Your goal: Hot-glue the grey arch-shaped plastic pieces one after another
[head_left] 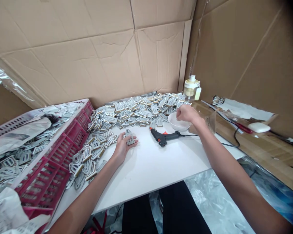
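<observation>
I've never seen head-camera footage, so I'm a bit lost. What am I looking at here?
There is no machine at work here, just a person's two bare hands. The camera sits on that person's head, looking forward and down.

The left hand holds a small grey piece. The right hand is curled at a white bowl; whether it grips anything is hidden.

On the white table lie a glue gun and a heap of similar pieces. More fill the pink crate at left.
</observation>
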The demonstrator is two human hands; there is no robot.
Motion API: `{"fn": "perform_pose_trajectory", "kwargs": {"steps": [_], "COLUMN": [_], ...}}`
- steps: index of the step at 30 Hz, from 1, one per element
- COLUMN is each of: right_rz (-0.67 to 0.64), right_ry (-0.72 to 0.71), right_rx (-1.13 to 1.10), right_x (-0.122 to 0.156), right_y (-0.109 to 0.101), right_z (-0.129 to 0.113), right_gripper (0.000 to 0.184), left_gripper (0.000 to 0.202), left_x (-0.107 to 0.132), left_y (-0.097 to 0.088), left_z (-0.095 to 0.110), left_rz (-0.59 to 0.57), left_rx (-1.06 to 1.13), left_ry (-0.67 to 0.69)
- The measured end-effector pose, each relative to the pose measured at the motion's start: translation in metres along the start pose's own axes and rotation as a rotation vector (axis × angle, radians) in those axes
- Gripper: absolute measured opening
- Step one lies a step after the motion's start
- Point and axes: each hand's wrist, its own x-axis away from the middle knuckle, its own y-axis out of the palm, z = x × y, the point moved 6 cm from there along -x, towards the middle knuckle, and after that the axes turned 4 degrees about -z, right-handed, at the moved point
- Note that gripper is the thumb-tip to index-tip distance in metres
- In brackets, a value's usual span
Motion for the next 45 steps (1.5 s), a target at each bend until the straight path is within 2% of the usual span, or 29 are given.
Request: {"fn": "perform_pose_trajectory", "kwargs": {"steps": [3,5,7,10,12,15,18,21,23,31,37,41,45], "right_rz": [-0.047,-0.029,0.059,0.222,0.204,0.065,-0.043,-0.107,-0.117,-0.091,0.013,0.030,0.035], "right_ry": [-0.017,-0.057,-0.130,-0.277,-0.390,-0.544,-0.663,-0.734,-0.767,-0.727,-0.754,-0.741,-0.703], "right_rx": [-0.043,-0.082,-0.140,-0.327,-0.485,-0.648,-0.819,-0.847,-0.794,-0.855,-0.643,-0.601,-0.627], "right_x": [-0.004,-0.007,-0.006,0.001,0.008,0.021,0.036,0.046,0.050,0.052,0.059,0.064,0.067], "right_y": [0.002,0.000,-0.007,-0.019,-0.015,0.003,0.023,0.040,0.048,0.059,0.063,0.068,0.070], "right_z": [0.006,0.009,0.006,-0.011,-0.034,-0.085,-0.136,-0.172,-0.183,-0.178,-0.182,-0.182,-0.179], "right_gripper": [0.020,0.015,0.011,0.021,0.026,0.027,0.029,0.013,0.006,0.015,0.016,0.028,0.047], "left_gripper": [0.024,0.024,0.025,0.024,0.022,0.015,0.020,0.027,0.030,0.035,0.029,0.022,0.024], "left_x": [0.000,0.000,0.000,0.000,0.001,0.004,0.007,0.008,0.008,0.012,0.012,0.008,0.007], "left_y": [0.000,0.000,0.000,0.002,0.004,0.009,0.013,0.014,0.014,0.020,0.019,0.013,0.013], "left_z": [0.000,0.000,0.000,0.000,-0.001,0.000,0.002,0.004,0.004,0.001,-0.001,-0.001,0.000], "left_rz": [-0.005,-0.011,-0.014,-0.030,-0.054,-0.113,-0.154,-0.175,-0.189,-0.193,-0.180,-0.146,-0.177], "left_rx": [0.003,0.002,0.000,-0.010,-0.015,-0.004,0.011,0.040,0.058,0.086,0.115,0.152,0.082], "left_ry": [-0.003,0.000,0.003,0.006,0.004,-0.004,-0.002,0.005,0.010,-0.020,-0.020,0.021,0.078]}}
